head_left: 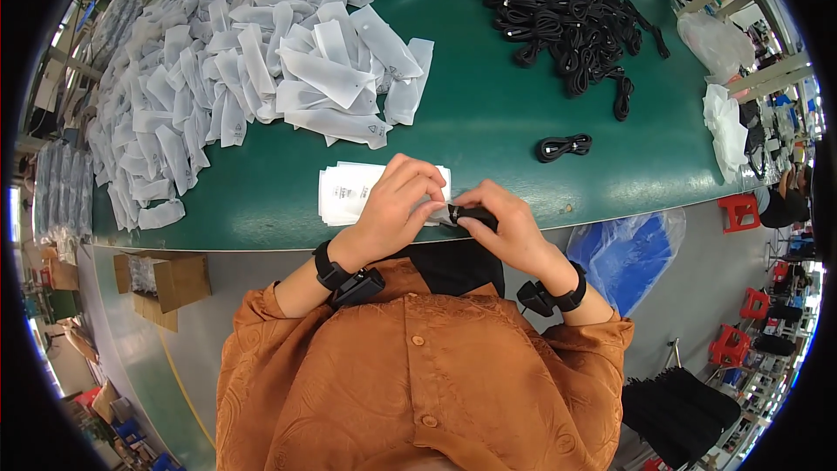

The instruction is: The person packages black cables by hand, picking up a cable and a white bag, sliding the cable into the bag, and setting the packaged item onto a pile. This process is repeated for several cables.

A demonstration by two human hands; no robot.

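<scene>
The cable is black, coiled in a small bundle, at the near table edge. The right hand grips it; the left hand pinches a white bag beside it.

2 hands; 1 loose cable coil; 2 wrist devices.

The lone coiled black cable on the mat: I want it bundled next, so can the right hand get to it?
Probably yes: bare green table lies between the right hand and the coiled cable.
</scene>
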